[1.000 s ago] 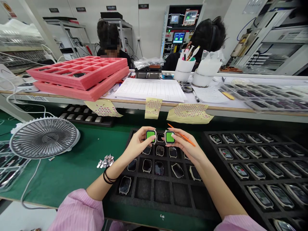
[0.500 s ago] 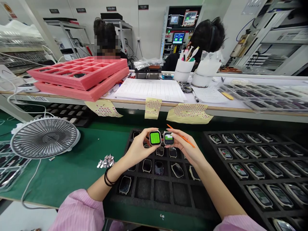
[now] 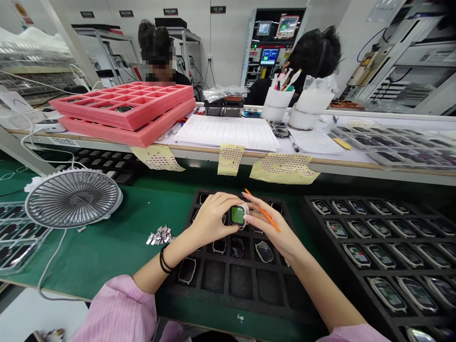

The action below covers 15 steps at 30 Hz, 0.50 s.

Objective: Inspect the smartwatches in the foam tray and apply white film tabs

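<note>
My left hand (image 3: 213,216) grips a square watch (image 3: 237,215) with a lit green screen, above a black foam tray (image 3: 228,304). A second watch (image 3: 245,209) shows partly behind its right edge, its face hidden. My right hand (image 3: 272,223) holds that one at its right side, with an orange stick (image 3: 262,210) lying across the fingers. Dark-screened watches sit in several tray compartments below, among them one at the front left (image 3: 187,270); other compartments in the front row hold none.
A grey fan (image 3: 74,198) and a pile of small silvery pieces (image 3: 160,235) are at left. Another black tray of watches (image 3: 356,280) stands at right. Behind, a shelf (image 3: 199,148) bears red foam trays (image 3: 142,135), papers and white cups. Two people sit beyond.
The two watches, side by side before, now overlap, the green-screened one in front. Both hands have come closer together. The view has shifted slightly.
</note>
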Available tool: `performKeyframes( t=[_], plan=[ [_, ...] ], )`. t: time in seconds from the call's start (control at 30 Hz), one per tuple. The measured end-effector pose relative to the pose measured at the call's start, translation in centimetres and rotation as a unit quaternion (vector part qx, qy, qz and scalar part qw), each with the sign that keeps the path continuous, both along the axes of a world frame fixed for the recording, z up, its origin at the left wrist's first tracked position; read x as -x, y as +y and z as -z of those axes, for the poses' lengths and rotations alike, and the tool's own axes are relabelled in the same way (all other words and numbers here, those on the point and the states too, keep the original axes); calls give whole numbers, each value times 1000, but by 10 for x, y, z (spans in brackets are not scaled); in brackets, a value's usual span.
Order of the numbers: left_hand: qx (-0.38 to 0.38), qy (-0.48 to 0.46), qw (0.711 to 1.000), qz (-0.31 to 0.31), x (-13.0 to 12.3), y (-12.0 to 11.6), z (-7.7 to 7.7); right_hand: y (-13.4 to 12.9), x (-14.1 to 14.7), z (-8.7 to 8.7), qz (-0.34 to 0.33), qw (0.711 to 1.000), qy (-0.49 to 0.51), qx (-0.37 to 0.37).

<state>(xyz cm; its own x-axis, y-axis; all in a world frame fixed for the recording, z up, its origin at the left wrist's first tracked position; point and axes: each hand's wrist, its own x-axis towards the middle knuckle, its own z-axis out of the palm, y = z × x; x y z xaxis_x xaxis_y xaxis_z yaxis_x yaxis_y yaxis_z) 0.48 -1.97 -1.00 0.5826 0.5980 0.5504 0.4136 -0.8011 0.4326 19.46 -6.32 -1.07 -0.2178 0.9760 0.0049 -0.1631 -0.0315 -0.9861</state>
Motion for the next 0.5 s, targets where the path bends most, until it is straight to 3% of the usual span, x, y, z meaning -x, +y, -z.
performKeyframes(
  t=[0.2, 0.5],
  plan=[
    [17, -97, 993, 62, 0, -2, -10, 10, -9, 4, -106, 987, 97, 68],
    [35, -116, 990, 78, -4, -3, -6, 8, -9, 3, -100, 985, 121, 73]
  ],
)
